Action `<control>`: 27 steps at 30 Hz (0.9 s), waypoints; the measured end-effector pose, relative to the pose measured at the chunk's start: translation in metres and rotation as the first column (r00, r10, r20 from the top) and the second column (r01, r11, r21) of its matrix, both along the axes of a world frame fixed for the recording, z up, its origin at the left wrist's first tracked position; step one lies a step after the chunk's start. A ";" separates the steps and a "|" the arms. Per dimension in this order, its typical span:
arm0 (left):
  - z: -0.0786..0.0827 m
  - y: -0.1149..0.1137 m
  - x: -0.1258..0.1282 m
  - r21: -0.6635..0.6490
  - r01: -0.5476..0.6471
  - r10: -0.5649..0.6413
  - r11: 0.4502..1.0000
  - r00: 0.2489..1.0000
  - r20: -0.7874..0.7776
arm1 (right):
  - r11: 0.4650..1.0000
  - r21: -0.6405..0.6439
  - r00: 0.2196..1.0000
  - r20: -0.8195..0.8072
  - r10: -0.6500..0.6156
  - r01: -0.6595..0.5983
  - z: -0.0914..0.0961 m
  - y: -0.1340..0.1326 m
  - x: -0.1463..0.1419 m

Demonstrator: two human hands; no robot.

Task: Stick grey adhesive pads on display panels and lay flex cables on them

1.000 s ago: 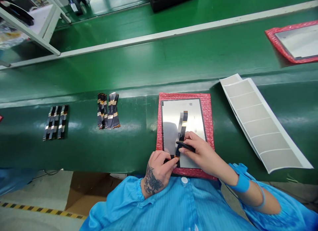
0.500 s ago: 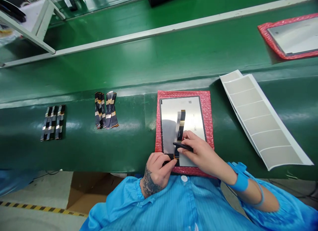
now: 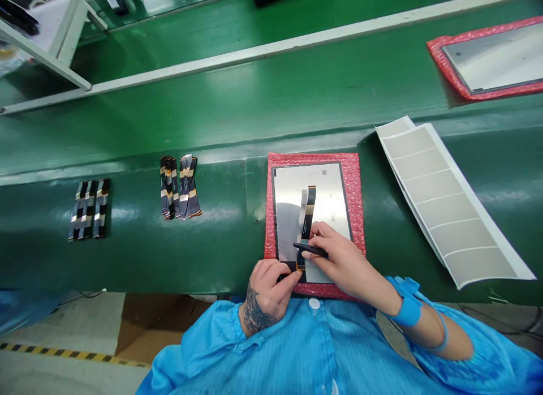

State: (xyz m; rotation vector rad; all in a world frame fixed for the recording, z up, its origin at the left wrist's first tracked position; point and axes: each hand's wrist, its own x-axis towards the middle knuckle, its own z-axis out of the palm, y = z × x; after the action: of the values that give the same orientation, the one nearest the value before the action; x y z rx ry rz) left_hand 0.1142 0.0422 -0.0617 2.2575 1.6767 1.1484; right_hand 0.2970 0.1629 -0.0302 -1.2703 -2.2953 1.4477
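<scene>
Pinches the near end of a thin black-and-gold strip (image 3: 309, 208) with the left hand (image 3: 271, 284), fingers curled in, thumb and first finger closed on it as far as can be seen. Grips a thin black stick (image 3: 310, 249) in the right hand (image 3: 339, 260), fingers closed round it, tip laid across the strip. Runs up the middle of a shiny grey panel (image 3: 286, 208), flat against it. Sits on a red bubble mat (image 3: 357, 214) at the near edge of the green desk (image 3: 139, 253).

Looks very light and bendy, like a ribbon. Could crease or tear if pulled hard. Best held softly by the ends or the thin edges, not by the gold parts. Looks smooth and easy to scratch, that panel, so best touched only at its rim.

Cannot see where the strip's near end meets the panel: hidden under both hands. Cannot tell if the stick is one piece or two thin legs. Cannot read the tiny print at the panel's top.

Farther left on the desk, a pile of strips (image 3: 180, 185) and a second pile (image 3: 89, 209), well apart. To the right, a white sheet of grey stickers (image 3: 445, 202). At the top right, another panel (image 3: 496, 58), cut off by the edge.
</scene>
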 end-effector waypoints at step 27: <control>-0.009 -0.010 -0.007 0.073 0.048 -0.026 0.996 0.959 -0.281 | 1.000 -0.006 1.000 0.008 0.025 -0.025 0.000 -0.001 0.000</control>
State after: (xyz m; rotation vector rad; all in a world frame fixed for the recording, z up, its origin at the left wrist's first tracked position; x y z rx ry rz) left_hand 0.1072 0.0322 -0.0704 2.5933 1.6983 0.9383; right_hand 0.2969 0.1624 -0.0298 -1.2558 -2.3215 1.4613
